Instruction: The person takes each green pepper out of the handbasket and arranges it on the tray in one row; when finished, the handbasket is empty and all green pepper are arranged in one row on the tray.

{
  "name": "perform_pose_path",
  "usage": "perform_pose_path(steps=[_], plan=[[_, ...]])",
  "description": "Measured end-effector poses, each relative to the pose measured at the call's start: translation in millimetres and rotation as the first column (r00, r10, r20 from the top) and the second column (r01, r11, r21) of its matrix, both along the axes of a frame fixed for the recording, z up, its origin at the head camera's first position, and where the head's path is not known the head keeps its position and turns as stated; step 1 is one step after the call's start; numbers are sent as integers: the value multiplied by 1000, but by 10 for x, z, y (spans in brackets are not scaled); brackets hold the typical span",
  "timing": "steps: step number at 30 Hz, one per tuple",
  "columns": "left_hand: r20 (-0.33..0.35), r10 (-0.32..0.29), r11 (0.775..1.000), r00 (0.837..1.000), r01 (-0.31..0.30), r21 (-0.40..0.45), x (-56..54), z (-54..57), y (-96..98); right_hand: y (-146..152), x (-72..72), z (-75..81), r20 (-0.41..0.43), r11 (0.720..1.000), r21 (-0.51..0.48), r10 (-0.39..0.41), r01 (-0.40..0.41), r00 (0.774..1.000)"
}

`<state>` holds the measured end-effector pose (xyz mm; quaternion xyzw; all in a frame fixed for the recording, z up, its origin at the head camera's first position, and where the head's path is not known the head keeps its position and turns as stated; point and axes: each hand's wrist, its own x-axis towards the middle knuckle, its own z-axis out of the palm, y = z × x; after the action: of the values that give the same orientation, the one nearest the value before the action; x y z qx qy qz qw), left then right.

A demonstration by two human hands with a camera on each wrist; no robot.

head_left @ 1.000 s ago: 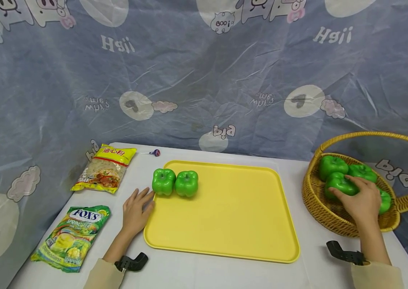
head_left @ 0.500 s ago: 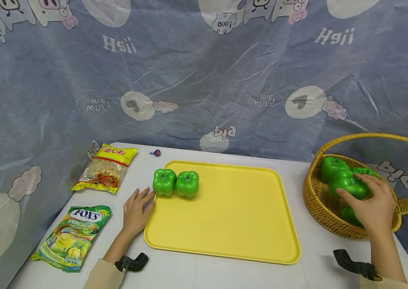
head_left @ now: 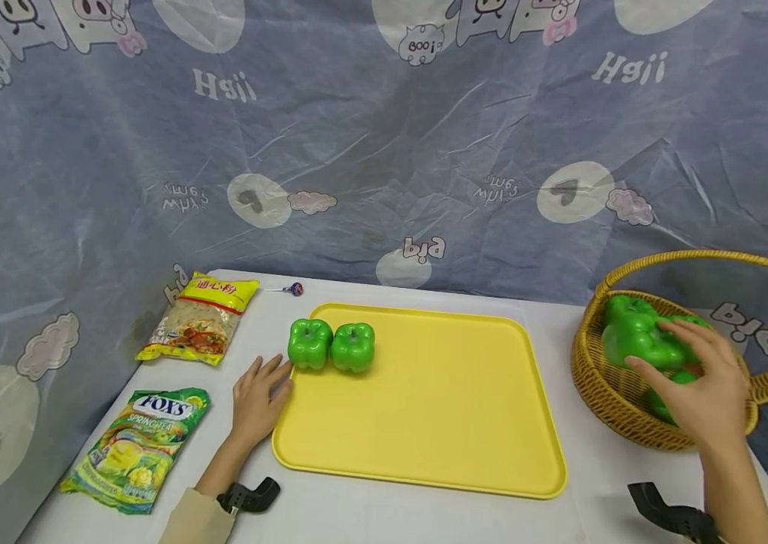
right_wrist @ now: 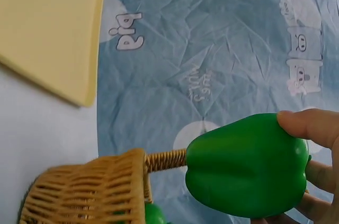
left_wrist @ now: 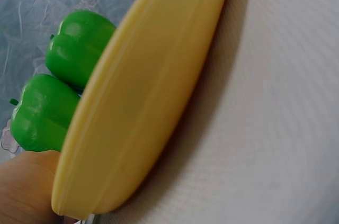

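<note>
My right hand point(head_left: 717, 389) holds a glossy green bell pepper point(head_left: 645, 341) between thumb and fingers, over the wicker basket point(head_left: 604, 404) at the right. In the right wrist view this bell pepper point(right_wrist: 246, 166) is raised above the basket's wall, thumb on top and fingers behind. More green bell peppers lie in the basket, partly hidden by my hand and the held one. My left hand point(head_left: 259, 400) rests with relaxed fingers at the left edge of a yellow tray point(head_left: 438, 412). Two green bell peppers, one point(head_left: 309, 344) beside the other point(head_left: 353, 347), sit at that tray's far left corner.
Left of the tray lie a yellow pasta bag point(head_left: 200, 319) and a green Fox's candy bag point(head_left: 139, 449). A lollipop point(head_left: 296, 289) lies behind the tray. The basket's tall handle point(head_left: 710, 255) arches over its far side. A blue-grey printed sheet point(head_left: 370, 151) hangs behind the white table.
My right hand has lifted a bell pepper from among the others in the basket, first shifting right, the pepper then turning slightly left. My left hand has stayed in place.
</note>
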<state>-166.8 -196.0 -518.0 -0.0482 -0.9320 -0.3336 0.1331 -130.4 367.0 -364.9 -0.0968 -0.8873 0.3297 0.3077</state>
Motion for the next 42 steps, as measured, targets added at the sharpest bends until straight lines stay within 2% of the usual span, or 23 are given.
perform_pose_path(steps=[5, 10, 19, 23, 32, 37, 42], plan=[[1, 0, 1000, 1000, 0, 1, -2, -5, 0, -148, -5, 13, -10, 998, 14, 53, -53, 999], [15, 3, 1000, 1000, -3, 1, -9, -9, 2, -290, -40, -34, -33, 987, 37, 155, -154, 987], [12, 1, 1000, 1000, 0, -5, -7, -14, -7, -666, -193, -197, -34, 944, 73, 326, -323, 945], [14, 2, 1000, 1000, -2, -1, -12, -17, -7, -893, -292, -294, -4, 923, 60, 381, -380, 924], [8, -2, 1000, 1000, 2, 10, -13, -10, -7, -1497, -512, -441, 56, 888, -27, 460, -460, 886], [15, 6, 1000, 1000, -6, 9, -14, 3, 4, -1847, -588, -472, 84, 875, -87, 484, -477, 871], [19, 14, 1000, 1000, -14, 15, -10, 4, 10, -2128, -657, -532, 130, 866, -97, 499, -490, 856]])
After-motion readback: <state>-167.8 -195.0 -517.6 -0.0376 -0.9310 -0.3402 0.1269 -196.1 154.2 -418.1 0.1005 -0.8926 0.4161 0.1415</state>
